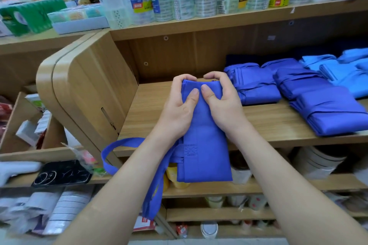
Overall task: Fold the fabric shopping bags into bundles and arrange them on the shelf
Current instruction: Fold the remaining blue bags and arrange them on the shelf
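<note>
Item: one blue fabric bag (205,145), folded into a long narrow strip, not yet a bundle.
Location: it lies on the wooden shelf (268,125), its far end toward the shelf back and its near end overhanging the front edge. The long axis runs straight away from us.
Grip: our left hand (177,109) and right hand (225,105) both clutch the far end, fingers curled over its top edge, thumbs pressed side by side on the upper face. The hands sit level, neither nearer.
Relation: the whole remaining length lies toward us from the grip, so we judge the roll should travel from far end to near.
Handles (119,145): hanging loose off the left side.
Finished bundles (256,85): just to the right.
</note>
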